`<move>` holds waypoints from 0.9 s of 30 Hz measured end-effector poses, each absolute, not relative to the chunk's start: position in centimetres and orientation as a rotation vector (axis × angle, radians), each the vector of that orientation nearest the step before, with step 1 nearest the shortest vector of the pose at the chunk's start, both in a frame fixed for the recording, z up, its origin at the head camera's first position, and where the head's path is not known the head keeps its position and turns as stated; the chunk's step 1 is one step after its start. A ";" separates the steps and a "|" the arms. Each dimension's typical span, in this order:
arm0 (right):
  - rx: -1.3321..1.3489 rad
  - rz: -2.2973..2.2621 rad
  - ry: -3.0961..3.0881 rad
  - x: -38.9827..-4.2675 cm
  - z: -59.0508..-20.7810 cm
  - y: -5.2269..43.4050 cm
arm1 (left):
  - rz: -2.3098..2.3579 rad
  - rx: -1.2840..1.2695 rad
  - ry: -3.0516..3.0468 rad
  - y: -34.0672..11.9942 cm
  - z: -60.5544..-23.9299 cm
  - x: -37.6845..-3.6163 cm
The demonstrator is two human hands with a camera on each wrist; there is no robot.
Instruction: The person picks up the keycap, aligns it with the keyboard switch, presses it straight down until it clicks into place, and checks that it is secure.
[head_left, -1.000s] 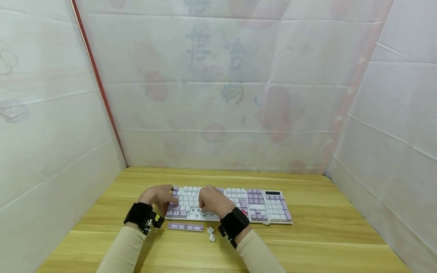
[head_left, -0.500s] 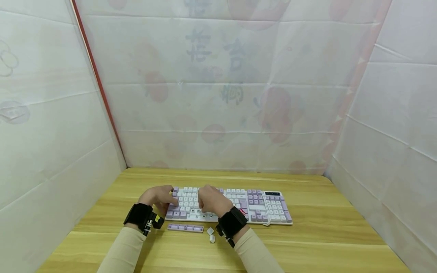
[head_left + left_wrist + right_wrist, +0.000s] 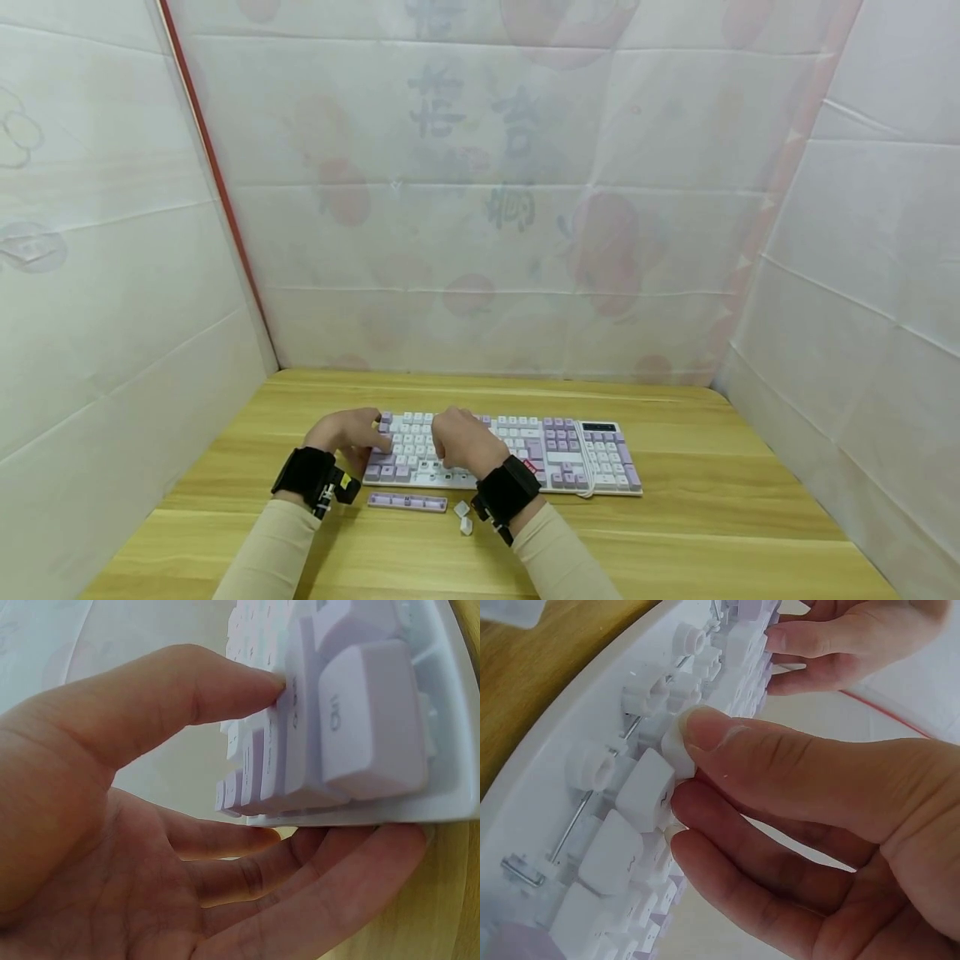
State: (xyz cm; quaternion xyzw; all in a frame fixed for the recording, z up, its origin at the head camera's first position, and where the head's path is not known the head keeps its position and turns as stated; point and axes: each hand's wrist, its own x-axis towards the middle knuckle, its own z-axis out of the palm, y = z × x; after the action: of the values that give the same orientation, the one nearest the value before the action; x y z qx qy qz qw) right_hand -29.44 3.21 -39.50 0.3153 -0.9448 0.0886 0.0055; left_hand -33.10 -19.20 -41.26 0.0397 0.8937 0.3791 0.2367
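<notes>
Your left hand (image 3: 347,435) grips the left end of the keyboard (image 3: 581,454): thumb (image 3: 187,690) pressed on the keys from above, fingers (image 3: 315,877) curled under the white edge of the case. Keyboard sits on the wooden table (image 3: 675,533), near its middle, white and lilac keys, a white cable draped over the right part by the number pad.

Your right hand (image 3: 467,442) is over the lower middle rows. In the right wrist view thumb and forefinger pinch a white keycap (image 3: 676,746), narrow grip, right at the bare row where the stems and the metal wire (image 3: 570,825) of the stabiliser show. Cannot tell whether that cap is seated on a stem or lifted clear.

On the table just in front of the keyboard lies the lilac spacebar (image 3: 407,501), loose, lengthwise along the keyboard edge. Just right of it lie 2 small white keycaps (image 3: 464,515), close together, near your right wrist strap (image 3: 508,492). White sheeting walls stand on 3 sides.
</notes>
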 end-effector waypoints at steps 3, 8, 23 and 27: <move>0.993 0.291 -2.966 -29.5 -39.5 3.3 | 1.042 0.109 2.447 -19.1 -41.4 -33.3; 0.982 0.344 -2.983 -29.7 -39.5 3.3 | 1.026 0.103 2.458 -19.1 -41.3 -33.4; 0.946 0.232 -2.923 -29.4 -40.1 2.7 | 1.002 0.121 2.478 -19.2 -41.4 -33.4; 0.966 0.147 -2.872 -29.4 -40.4 2.6 | 1.000 0.121 2.478 -19.1 -41.3 -33.3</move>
State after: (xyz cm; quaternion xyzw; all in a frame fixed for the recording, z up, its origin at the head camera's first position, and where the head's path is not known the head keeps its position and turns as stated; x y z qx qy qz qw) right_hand -29.42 2.56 -40.41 0.3181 -0.9453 0.0483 0.0539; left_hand -33.34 -19.13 -41.30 0.0441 0.9012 0.3637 0.2314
